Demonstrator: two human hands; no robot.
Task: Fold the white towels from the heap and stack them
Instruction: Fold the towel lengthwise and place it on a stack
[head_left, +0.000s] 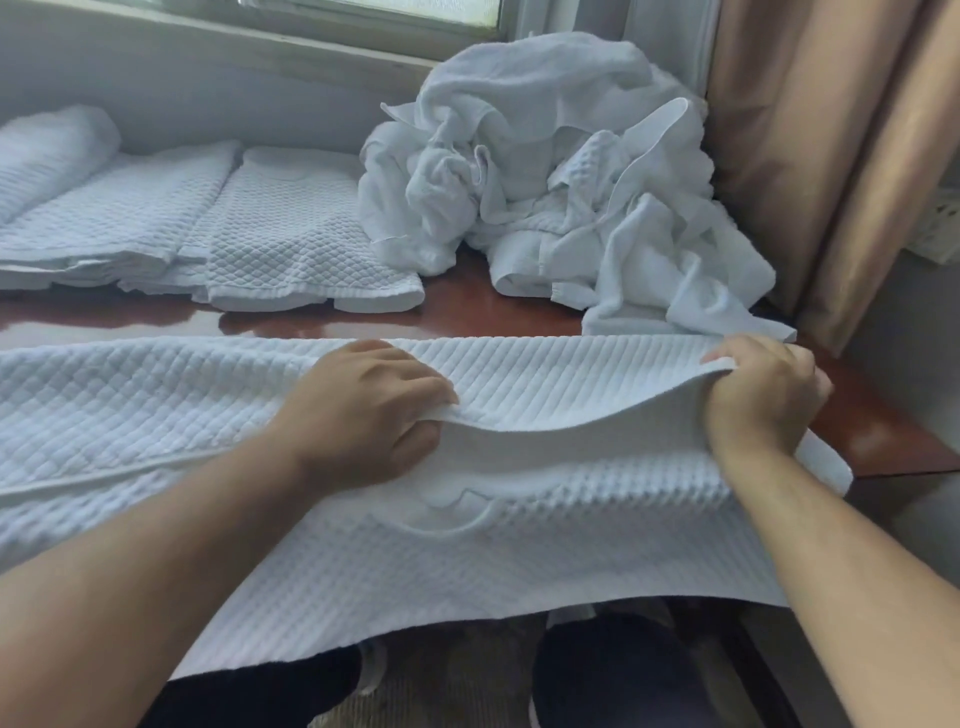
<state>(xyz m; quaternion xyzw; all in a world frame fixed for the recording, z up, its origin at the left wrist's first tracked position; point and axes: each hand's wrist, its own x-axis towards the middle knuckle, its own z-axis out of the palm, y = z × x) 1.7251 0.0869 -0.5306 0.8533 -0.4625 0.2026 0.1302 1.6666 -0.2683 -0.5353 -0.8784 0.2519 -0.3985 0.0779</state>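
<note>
Nearest, the towel (519, 561) being worked hangs off the front of the worktop (467, 306), its lower edge draping above the person's legs, which are too dark to make out. It lies lengthwise across the worktop, running out of view on the left. A little further in, both hands have hold of a raised edge of its upper layer. The left grip (363, 410) pinches that edge near the towel's middle, fingers curled over the top and thumb beneath. The right grip (763, 395) is closed round the same edge at the towel's right end, lifting it so the cloth arches between the two hands. This looks like the lengthwise fold of one towel, partway through. The next move probably calls for carrying the held edge across evenly, keeping both hands level so the hems meet, then smoothing it flat. Beyond a strip of bare red-brown worktop, the folded towels (301, 249) lie in overlapping piles at back left. The heap (545, 171) sits at back right, just beside them, and it is large, so a good deal of folding remains. Behind are the window sill (311, 36) and a tan curtain (831, 156).
</note>
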